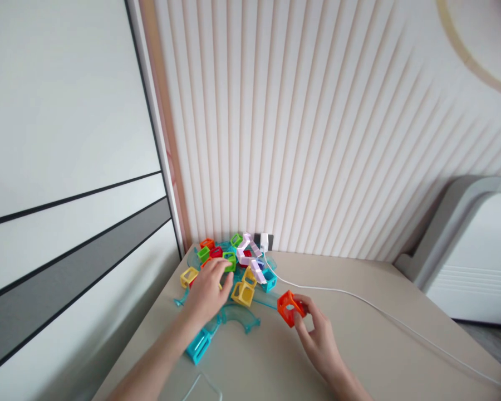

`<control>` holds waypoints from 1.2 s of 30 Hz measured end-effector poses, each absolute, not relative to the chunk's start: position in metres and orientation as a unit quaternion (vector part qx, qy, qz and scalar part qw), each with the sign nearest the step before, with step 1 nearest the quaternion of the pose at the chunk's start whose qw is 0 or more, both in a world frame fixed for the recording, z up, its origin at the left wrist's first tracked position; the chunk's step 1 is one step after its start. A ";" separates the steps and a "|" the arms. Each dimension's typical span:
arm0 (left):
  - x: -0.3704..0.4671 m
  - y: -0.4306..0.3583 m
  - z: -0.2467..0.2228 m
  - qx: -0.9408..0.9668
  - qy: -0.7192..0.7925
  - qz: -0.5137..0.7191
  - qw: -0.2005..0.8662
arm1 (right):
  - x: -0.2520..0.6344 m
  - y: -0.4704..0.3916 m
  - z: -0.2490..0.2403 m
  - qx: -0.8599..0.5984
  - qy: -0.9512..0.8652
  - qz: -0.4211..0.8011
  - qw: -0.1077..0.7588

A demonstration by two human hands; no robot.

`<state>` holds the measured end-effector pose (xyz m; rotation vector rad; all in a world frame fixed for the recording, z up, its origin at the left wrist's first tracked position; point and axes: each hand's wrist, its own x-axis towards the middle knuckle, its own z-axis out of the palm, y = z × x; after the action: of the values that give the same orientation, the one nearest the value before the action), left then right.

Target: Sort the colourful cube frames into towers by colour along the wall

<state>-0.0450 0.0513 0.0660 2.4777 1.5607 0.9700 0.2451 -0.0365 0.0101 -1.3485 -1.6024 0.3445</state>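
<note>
My right hand (pixel 319 337) grips an orange open-sided cube block (pixel 286 307) between thumb and fingers, just above the table. My left hand (pixel 211 287) reaches over a heap of toy pieces, thumb and fingers apart. Closest to its fingertips is a green cube block (pixel 229 260); whether they touch it I cannot tell. Right of that hand are yellow cube blocks (pixel 242 293) and a pale purple zigzag piece (pixel 256 271). A clear blue curved track piece (pixel 242 317) lies below them, and a blue cube block (pixel 199 346) sits near my left forearm. The hand hides part of the heap.
A white cable (pixel 342 290) runs from a plug (pixel 264 242) at the wall across the beige table (pixel 259 367). A ribbed wall panel (pixel 275 128) stands behind, a white cabinet (pixel 67 111) at left. A grey-and-white headboard-like piece (pixel 476 256) is at right.
</note>
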 end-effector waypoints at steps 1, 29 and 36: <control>-0.057 0.065 0.071 0.793 0.526 0.303 0.038 | 0.245 -0.037 0.011 -0.551 -0.664 0.139 0.486; -0.099 0.120 0.025 0.750 0.574 0.301 0.136 | 0.240 -0.043 0.019 -0.526 -0.697 0.145 0.465; -0.082 0.112 0.046 0.742 0.538 0.379 0.129 | 0.241 -0.043 0.019 -0.516 -0.713 0.123 0.458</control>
<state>-0.0823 0.1115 0.0457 2.1567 1.5624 1.1027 0.2410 -0.0425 0.0190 -1.2714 -1.7567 0.3026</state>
